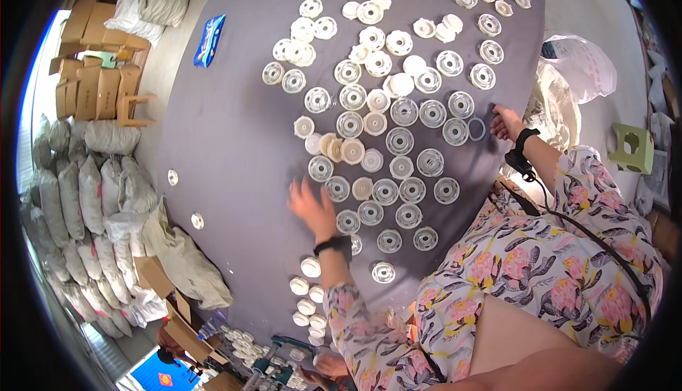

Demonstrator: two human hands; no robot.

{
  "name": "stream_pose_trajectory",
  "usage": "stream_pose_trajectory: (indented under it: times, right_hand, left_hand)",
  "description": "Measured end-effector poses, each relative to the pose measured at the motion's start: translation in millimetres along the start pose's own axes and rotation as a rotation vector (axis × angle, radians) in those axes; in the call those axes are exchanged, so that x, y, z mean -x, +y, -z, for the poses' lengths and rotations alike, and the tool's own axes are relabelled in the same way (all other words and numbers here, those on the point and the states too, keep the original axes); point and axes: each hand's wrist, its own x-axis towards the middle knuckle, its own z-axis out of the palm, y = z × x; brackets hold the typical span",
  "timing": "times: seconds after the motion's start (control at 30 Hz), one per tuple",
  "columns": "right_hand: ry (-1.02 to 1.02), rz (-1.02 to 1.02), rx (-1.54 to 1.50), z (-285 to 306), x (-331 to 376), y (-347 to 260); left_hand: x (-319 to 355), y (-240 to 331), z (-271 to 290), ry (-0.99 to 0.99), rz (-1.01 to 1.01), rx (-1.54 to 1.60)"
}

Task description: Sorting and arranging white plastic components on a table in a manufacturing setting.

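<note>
My left hand (312,210), slightly blurred, hovers over or rests on the grey table with its fingers spread and nothing visible in them. Just right of it lies a clear ribbed plastic disc (337,188), one of many round parts spread out here. Close to the table's right edge, my right hand (506,122) has loosely bent fingers, apart from one another, and no held thing shows. Beside its fingertips lies a thin translucent ring (477,138). Between the hands are cream discs (352,152), white round caps (403,84) and more clear discs (400,141).
A blue packet (209,40) lies at the table's far left. White cap stacks (310,267) stand near my left forearm. Another person's hand (330,365) shows at the bottom edge. Filled sacks (91,186) and cardboard boxes line the left; a green stool (631,148) stands right.
</note>
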Motion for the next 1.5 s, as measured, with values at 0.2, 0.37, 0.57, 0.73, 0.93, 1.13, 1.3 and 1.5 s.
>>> stream_pose_trajectory:
  times: [0.2,0.37,0.57,0.73,0.93,1.13,1.3,1.5]
  right_hand:
    - [0.008,-0.002,-0.004,-0.1,8.8,3.0]
    - [-0.002,-0.022,0.019,-4.8,5.8,1.9]
    - [-0.001,0.022,0.022,-2.8,1.8,1.9]
    - [-0.003,0.044,0.007,-1.0,-3.3,3.4]
    - [-0.003,0.068,0.017,-1.7,-13.5,0.8]
    - [0.002,0.089,0.011,-2.3,-18.8,2.6]
    - [0.011,0.073,0.015,-1.3,-20.1,1.4]
    - [0.023,0.062,0.038,1.0,-15.2,3.5]
  left_hand:
    - [-143.8,78.7,-55.5,-0.072,-0.023,0.112]
    - [-166.6,55.9,-61.3,-0.135,0.065,0.104]
    - [-81.5,-4.3,-0.2,0.149,0.656,1.112]
    - [51.2,-53.5,34.2,0.109,0.913,1.012]
    - [107.8,-15.5,23.6,-0.048,1.020,0.920]
    - [97.2,2.5,4.4,-0.132,0.804,0.780]
    - [101.9,2.0,8.1,-0.098,0.769,0.769]
    - [94.7,13.2,28.1,0.083,0.957,1.135]
